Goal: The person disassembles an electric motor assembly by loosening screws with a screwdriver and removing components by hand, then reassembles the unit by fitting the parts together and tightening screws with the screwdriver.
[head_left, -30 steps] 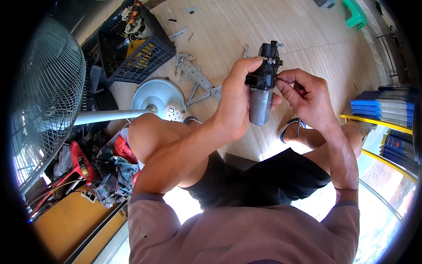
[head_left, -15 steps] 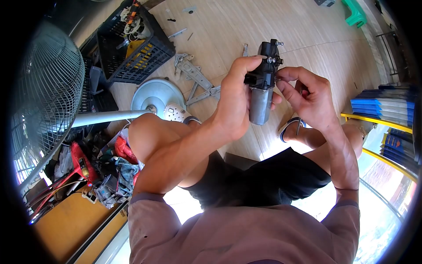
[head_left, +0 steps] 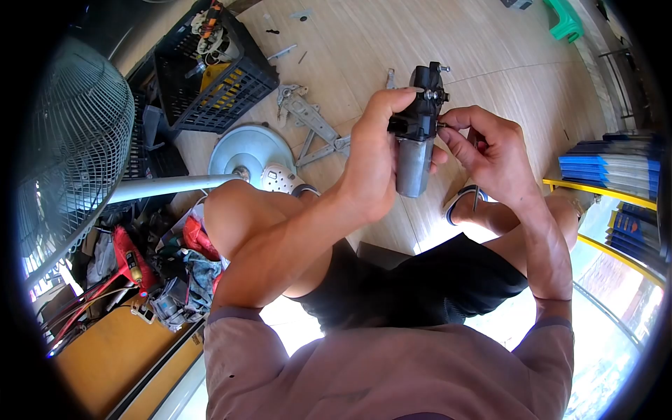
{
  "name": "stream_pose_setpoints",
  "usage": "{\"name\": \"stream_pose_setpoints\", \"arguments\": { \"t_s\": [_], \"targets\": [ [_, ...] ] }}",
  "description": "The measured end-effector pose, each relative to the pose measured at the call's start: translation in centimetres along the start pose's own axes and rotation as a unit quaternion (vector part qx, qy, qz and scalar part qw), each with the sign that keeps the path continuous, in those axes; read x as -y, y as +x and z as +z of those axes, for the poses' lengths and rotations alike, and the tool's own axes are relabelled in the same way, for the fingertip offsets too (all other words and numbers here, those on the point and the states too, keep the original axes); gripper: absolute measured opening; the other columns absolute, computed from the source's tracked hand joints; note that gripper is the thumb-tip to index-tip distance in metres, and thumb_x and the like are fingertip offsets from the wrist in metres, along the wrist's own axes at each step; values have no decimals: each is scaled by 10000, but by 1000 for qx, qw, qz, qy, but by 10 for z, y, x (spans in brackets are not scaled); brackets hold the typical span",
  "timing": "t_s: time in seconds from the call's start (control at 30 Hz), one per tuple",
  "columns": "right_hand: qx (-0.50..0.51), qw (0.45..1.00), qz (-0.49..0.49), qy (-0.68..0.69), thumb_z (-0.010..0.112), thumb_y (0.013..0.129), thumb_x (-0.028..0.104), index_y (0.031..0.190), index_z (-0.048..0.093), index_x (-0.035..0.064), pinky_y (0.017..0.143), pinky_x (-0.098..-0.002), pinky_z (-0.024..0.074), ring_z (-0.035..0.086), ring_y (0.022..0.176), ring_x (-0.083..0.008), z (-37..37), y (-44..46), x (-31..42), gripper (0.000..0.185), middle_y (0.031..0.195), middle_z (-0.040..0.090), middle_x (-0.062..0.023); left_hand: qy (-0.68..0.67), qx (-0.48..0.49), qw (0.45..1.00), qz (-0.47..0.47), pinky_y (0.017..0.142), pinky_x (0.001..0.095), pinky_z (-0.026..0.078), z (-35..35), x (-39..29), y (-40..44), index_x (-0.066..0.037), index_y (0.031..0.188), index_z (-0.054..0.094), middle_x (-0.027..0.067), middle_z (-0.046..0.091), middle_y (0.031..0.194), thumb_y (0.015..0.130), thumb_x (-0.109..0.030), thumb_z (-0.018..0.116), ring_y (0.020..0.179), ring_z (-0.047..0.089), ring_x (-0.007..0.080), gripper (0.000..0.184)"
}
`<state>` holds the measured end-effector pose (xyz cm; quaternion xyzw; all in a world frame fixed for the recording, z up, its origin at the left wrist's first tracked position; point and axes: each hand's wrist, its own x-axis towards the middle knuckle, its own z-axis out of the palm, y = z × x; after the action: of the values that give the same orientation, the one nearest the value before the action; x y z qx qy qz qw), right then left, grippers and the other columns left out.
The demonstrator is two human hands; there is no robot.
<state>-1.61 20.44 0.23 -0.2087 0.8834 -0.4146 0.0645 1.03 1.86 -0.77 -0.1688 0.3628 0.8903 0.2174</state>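
Observation:
An electric motor (head_left: 414,168) with a silver cylindrical body and a black gear housing is held upright in front of me. My left hand (head_left: 374,157) is wrapped round it, thumb on the housing and fingertips showing behind its right side. Against the right side of the housing, the thumb and forefinger of my right hand (head_left: 493,154) pinch a small screw (head_left: 442,124), mostly covered by the fingertips. A thin metal rod (head_left: 476,199), like a screwdriver shaft, sticks out below my right palm; its upper end is hidden by the hand.
A metal scissor-type window regulator (head_left: 311,126) lies on the floor beside a black crate (head_left: 231,91) of parts. At left stands a fan (head_left: 77,140) with a round base (head_left: 252,150), near piled tools and rags. Blue packets (head_left: 595,171) fill a yellow-edged shelf at right.
Both hands and the motor stay in nearly the same place. The fingers of my right hand have shifted very slightly at the side of the housing.

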Motion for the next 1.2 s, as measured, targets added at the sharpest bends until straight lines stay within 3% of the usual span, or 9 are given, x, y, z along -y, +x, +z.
{"name": "stream_pose_setpoints", "arguments": {
  "t_s": [0.27, 1.2],
  "targets": [
    [-8, 1000, -28, -2, 703, 888, 48, 1057, 669, 28, 545, -270, 509, 622, 580, -135, 2, -1, -4, 173, 908, 729, -78, -5, 0, 1000, -1, 700, 361, 523, 0, -1, 0, -28, 1066, 651, 91, 686, 921, 905, -505, 489, 733, 664, 242, 528],
    [-23, 999, -37, -8, 714, 885, 53, 1044, 690, 32, 561, -264, 526, 660, 624, -150, 1, -1, -3, 163, 909, 734, -81, 4, -10, 1000, 1, 705, 362, 523, 2, -2, -1, -34, 1063, 659, 88, 691, 926, 901, -511, 498, 729, 666, 249, 529]
  ]
}}
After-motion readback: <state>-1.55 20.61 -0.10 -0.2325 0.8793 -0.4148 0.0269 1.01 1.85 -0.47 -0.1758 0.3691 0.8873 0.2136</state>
